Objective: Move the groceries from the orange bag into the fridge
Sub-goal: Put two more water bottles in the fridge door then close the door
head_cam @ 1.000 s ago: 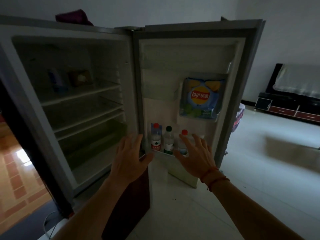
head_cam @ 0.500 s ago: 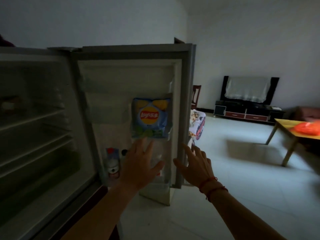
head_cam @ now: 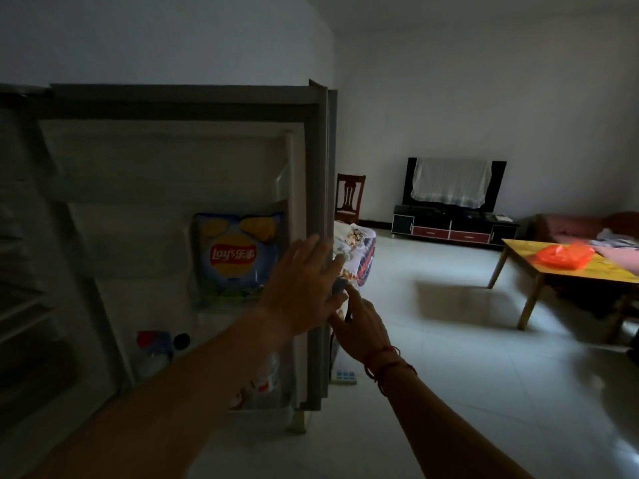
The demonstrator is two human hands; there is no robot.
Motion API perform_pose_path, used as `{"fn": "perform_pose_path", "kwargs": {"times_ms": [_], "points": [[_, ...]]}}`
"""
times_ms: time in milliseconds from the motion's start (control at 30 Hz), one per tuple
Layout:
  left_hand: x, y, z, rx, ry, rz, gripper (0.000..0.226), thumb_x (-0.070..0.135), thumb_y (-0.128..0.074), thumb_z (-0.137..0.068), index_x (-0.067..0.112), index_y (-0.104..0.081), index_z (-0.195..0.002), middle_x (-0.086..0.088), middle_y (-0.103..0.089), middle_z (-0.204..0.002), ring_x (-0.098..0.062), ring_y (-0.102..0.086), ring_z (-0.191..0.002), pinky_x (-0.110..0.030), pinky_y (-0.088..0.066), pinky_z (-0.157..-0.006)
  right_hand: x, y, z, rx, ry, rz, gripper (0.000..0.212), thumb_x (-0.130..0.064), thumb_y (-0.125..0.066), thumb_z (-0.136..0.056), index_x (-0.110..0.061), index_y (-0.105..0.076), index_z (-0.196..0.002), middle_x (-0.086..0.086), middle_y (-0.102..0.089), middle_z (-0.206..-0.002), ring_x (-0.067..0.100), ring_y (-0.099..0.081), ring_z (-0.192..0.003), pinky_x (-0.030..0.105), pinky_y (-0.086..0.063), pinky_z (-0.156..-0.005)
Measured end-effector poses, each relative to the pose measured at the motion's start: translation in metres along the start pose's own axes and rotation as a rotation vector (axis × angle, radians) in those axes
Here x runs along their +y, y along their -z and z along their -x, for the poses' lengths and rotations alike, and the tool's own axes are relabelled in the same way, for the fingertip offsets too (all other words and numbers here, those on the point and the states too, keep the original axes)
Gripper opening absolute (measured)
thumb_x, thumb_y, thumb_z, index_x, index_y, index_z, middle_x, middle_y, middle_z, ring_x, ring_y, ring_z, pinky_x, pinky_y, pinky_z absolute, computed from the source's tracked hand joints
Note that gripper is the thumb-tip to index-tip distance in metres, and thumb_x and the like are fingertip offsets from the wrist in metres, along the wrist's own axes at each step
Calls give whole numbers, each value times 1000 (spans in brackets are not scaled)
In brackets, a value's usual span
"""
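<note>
The orange bag (head_cam: 562, 256) lies on the yellow table (head_cam: 522, 248) at the far right, well apart from the fridge door (head_cam: 318, 167), which stands open; a chips bag (head_cam: 237, 254) sits in its middle shelf, bottles (head_cam: 155, 350) in the lowest; the left hand (head_cam: 304, 288), fingers straight and spread, rests on the door's edge, holding nothing; the right hand (head_cam: 359, 326) is just beside that edge, its fingers partly hidden, so I cannot tell its hold.

Yellow table (head_cam: 518, 248), orange bag (head_cam: 562, 256) lying on it (crumpled flat)

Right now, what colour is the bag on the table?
The bag is orange; the head view shows it on the table.
</note>
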State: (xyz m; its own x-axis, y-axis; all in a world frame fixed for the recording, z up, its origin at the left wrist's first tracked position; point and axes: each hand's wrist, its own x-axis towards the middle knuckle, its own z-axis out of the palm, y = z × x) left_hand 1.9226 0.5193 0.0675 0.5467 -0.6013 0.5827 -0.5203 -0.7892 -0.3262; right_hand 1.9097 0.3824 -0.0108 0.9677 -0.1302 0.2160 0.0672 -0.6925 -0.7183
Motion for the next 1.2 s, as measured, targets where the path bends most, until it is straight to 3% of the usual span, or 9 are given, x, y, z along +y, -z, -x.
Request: {"fn": "perform_pose_path", "kwargs": {"times_ms": [100, 233, 367, 433, 500, 733, 933, 1100, 1200], "points": [[-7, -8, -32, -28, -97, -104, 64, 58, -45, -88, 18, -49, -138, -15, -38, -150, -37, -30, -140, -51, -10, -116, -4, -2, -18, -14, -3, -64, 55, -49, -56, -92, -26, -37, -138, 10, -58, -130, 29, -61, -111, 47, -52, -95], [-12, -17, -65, -67, -129, -244, 63, 55, -43, -93, 17, -42, -143, -14, -22, -158, -35, -13, -146, -52, -2, -118, -10, -4, -42, -19, -16, -147, 70, -42, -58, -92, -21, -22, -148, 13, -46, -144, 35, -53, -124, 50, -46, -103], [-24, -34, -79, -90, -97, -316, 58, 51, -42, -94, 15, -47, -140, -14, -16, -160, -34, -5, -148, -51, 3, -117, -17, -12, -61, -28, -9, -158, 89, -67, -54, -78, -29, -15, -149, 11, -41, -148, 35, -49, -128, 54, -46, -102], [-33, -38, -77, -114, -64, -365, 61, 50, -38, -95, 13, -41, -143, -14, -13, -160, -34, -1, -148, -53, 1, -117, -9, -20, -76, -48, -30, -165, 107, -82, -47, -61, -32, -11, -150, 9, -41, -147, 34, -50, -126, 55, -47, -99], [-38, -40, -74, -123, -53, -386, 61, 48, -36, -97, 11, -34, -146, -14, -11, -160, -34, 2, -148, -54, -1, -117, -7, -24, -85, -81, -50, -189, 115, -84, -48, -57, -34, -5, -151, 9, -36, -151, 35, -48, -128, 56, -46, -100], [-43, -38, -65, -94, -83, -309, 59, 40, -36, -99, 10, -27, -149, -14, -12, -160, -33, 3, -148, -51, -7, -118, -15, -28, -95, -69, 4, -233, 113, -63, -59, -67, -22, 0, -154, 11, -25, -157, 34, -36, -138, 54, -40, -108], [-42, -30, -45, 2, -117, -220, 56, 36, -41, -98, 9, -34, -147, -13, -20, -159, -32, -4, -148, -48, -4, -117, -15, -34, -75, -41, 66, -258, 91, -37, -63, -90, -20, 0, -153, 11, -40, -148, 30, -53, -121, 48, -49, -100], [-34, -21, -19, 65, -108, -179, 57, 35, -54, -91, 6, -45, -140, -16, -31, -154, -34, -16, -147, -48, -7, -115, -15, -31, -42, -24, 88, -284, 80, -35, -62, -92, -21, -9, -151, 15, -48, -142, 32, -58, -115, 48, -50, -98], [-29, -11, 5, 118, -87, -146, 58, 33, -59, -89, 5, -46, -138, -16, -34, -153, -33, -21, -145, -48, -9, -115, -20, -31, -12, -17, 110, -318, 77, -47, -63, -87, -39, -13, -144, 15, -51, -139, 31, -61, -113, 46, -53, -94]]}}
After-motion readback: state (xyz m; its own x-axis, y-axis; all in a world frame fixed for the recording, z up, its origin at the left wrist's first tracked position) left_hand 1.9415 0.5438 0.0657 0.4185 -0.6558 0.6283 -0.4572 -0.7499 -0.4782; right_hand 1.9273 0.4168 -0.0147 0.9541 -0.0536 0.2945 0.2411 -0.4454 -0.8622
